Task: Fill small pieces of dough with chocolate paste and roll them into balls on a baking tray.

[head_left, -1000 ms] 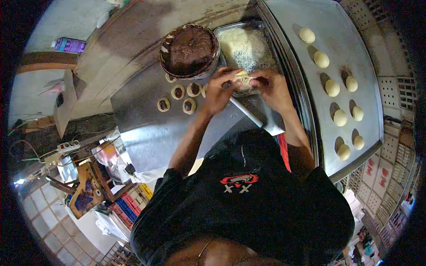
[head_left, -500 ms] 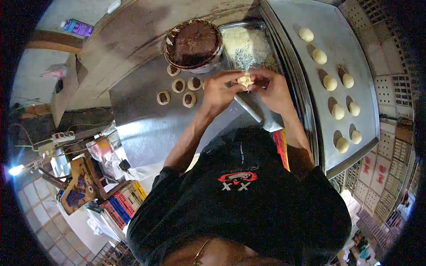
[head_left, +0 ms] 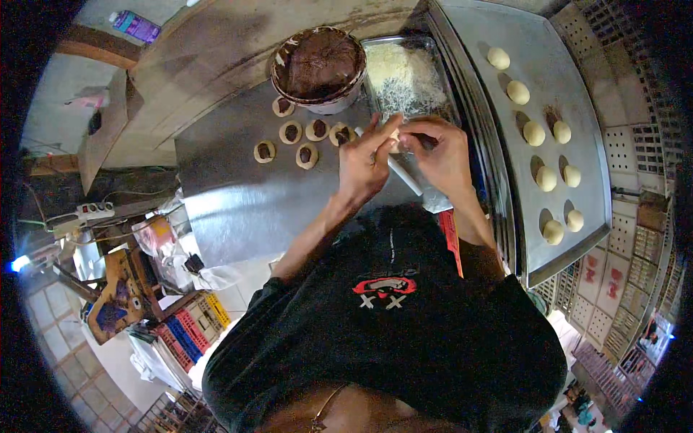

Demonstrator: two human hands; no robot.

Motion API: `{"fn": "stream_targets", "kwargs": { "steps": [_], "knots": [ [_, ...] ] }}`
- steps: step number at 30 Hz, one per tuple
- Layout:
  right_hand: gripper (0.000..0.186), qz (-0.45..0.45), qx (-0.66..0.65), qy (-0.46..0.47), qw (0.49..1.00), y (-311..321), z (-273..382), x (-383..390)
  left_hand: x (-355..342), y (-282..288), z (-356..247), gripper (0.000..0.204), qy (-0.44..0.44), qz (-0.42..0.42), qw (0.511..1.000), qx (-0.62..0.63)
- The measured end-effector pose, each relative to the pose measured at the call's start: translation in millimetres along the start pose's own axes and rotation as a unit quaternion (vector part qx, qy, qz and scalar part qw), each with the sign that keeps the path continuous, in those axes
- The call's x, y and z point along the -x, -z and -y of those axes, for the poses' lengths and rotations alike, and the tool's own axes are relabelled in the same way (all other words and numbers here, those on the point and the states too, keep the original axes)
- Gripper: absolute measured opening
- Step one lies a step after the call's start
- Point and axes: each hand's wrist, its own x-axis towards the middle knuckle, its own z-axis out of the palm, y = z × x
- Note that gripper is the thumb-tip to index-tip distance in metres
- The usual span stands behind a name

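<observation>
Both left hand (head_left: 365, 163) and right hand (head_left: 443, 155) clamp dough (head_left: 395, 140) by the flour tray's (head_left: 404, 38) near edge, apparently shaping it, next needing even pressure.

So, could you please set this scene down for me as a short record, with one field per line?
Left hand: pinching a small dough piece, mostly hidden by fingers
Right hand: pinching the same piece
Filled rounds: six visible, dark centres, on the metal worktop
Tub: holds dark filling, beyond the rounds
Shredded heap: pale, in a shallow tray beyond the hands
Dough balls: eight, on the large baking sheet at right
</observation>
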Motion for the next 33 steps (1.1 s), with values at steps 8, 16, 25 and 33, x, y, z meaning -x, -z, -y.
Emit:
{"fn": "stream_targets", "kwargs": {
  "steps": [8,16,25,33],
  "knots": [
    [0.015,-0.065,0.054,0.078,0.993,-2,28,13,9,-6,0,0.036,-0.018,-0.104,0.983,0.149],
    [0.016,0.047,0.065,0.081,0.993,-12,27,39,27,-12,12,0.054,0.383,-0.087,0.74,0.545],
    [0.016,0.083,0.123,0.087,0.985,-12,28,56,36,7,29,0.057,0.391,0.126,0.861,0.299],
    [0.017,0.089,0.122,0.066,0.986,7,55,47,43,-1,10,0.056,0.436,0.089,0.779,0.442]
  ]
}}
